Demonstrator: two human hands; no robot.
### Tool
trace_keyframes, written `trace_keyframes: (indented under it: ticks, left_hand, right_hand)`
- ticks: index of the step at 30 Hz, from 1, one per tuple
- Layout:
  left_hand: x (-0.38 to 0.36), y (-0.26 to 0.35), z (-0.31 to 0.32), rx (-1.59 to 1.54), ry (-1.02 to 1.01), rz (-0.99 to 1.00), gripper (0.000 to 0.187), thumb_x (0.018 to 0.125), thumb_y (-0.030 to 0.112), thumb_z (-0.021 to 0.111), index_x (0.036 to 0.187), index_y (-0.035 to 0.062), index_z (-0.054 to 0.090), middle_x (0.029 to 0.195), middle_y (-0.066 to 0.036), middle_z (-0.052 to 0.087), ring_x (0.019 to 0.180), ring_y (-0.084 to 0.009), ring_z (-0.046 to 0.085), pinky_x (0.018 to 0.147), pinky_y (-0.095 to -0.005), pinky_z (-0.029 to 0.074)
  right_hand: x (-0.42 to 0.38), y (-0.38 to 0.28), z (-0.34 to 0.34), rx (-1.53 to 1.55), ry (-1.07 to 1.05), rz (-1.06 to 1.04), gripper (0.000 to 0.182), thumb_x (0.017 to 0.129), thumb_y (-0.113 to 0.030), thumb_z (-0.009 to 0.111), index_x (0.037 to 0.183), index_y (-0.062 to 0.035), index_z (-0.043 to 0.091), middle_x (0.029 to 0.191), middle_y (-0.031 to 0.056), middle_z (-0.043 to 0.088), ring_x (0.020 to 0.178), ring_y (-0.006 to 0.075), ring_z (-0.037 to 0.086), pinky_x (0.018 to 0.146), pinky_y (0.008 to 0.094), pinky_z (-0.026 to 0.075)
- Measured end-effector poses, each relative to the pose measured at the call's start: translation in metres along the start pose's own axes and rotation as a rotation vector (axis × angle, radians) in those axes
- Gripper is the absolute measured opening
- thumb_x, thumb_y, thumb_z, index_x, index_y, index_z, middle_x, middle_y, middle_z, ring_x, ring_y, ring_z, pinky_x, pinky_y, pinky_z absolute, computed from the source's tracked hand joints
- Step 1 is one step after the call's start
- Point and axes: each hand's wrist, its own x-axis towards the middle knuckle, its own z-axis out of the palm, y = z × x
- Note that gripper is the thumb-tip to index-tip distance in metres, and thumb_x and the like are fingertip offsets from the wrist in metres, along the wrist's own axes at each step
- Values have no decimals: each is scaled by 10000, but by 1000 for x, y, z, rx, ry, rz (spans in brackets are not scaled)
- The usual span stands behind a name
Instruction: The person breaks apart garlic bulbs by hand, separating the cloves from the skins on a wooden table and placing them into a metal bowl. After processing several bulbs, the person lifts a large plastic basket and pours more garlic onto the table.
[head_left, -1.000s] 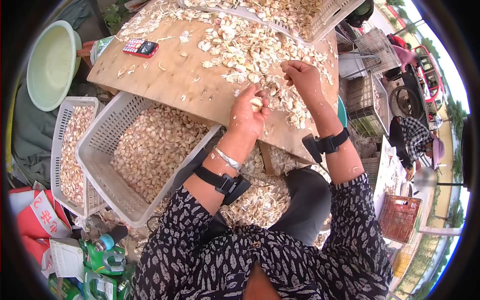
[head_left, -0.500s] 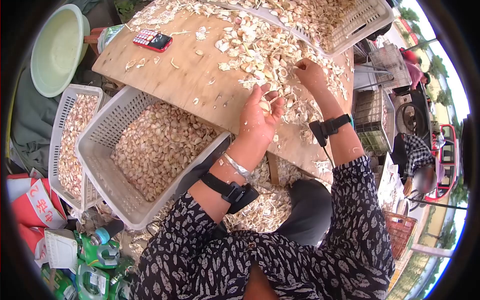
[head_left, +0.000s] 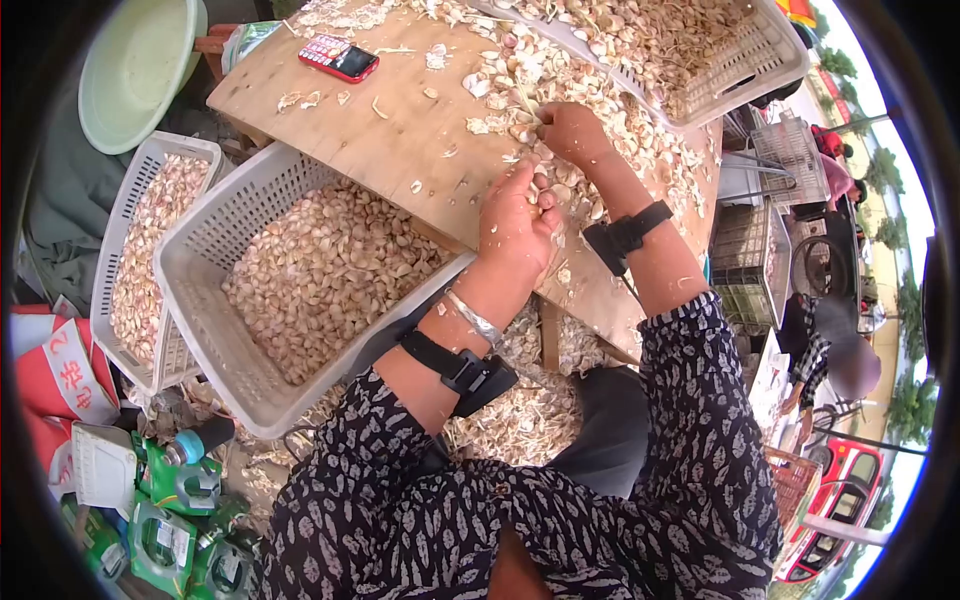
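My left hand [head_left: 517, 218] is palm up above the wooden board, its fingers curled in around a garlic clove that is now mostly hidden. Just beyond it, my right hand [head_left: 576, 136] reaches into the pile of garlic cloves and skins [head_left: 510, 80], fingertips pinched together. Whatever those fingertips hold is too small to make out. Bits of papery skin stick to both hands and wrists. Loose cloves and skins lie on the board around my right hand.
A crate of garlic [head_left: 765, 45] sits on the board's far side. A red phone [head_left: 340, 58] lies on the wooden board [head_left: 400, 130]. Lower left stands a large grey crate [head_left: 215, 345] of cloves, beside a narrower crate [head_left: 125, 235]. A pale green basin [head_left: 140, 70] is upper left.
My right hand has moved left along the pile, closer to my left hand. The left fingers have curled further over the clove. The camera view has shifted slightly.
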Motion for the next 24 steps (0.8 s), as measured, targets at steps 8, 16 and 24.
trace_keyframes:
  ticks: [8,16,24]
  left_hand:
    - [-5,-2,3,6,-5,-27,120,879,153,591,972,86,555,758,-16,491,583,-116,416,488,-235,322]
    - [-4,-5,0,41,-9,8,166,906,162,548,1051,81,535,768,-17,486,596,-111,416,496,-238,324]
    - [-4,-7,-6,24,-41,-6,155,907,151,539,1040,70,535,782,-41,492,602,-128,421,509,-247,332]
  right_hand:
    - [-69,47,-28,944,36,312,185,841,-110,629,973,19,643,839,43,646,704,98,599,595,233,496]
    - [-216,-118,-121,2087,-394,-967,119,831,-32,649,917,15,582,747,99,497,574,152,485,396,198,410]
    - [-231,-149,-127,1973,-200,-1105,158,875,-164,606,861,-11,643,953,172,565,647,132,542,527,232,444]
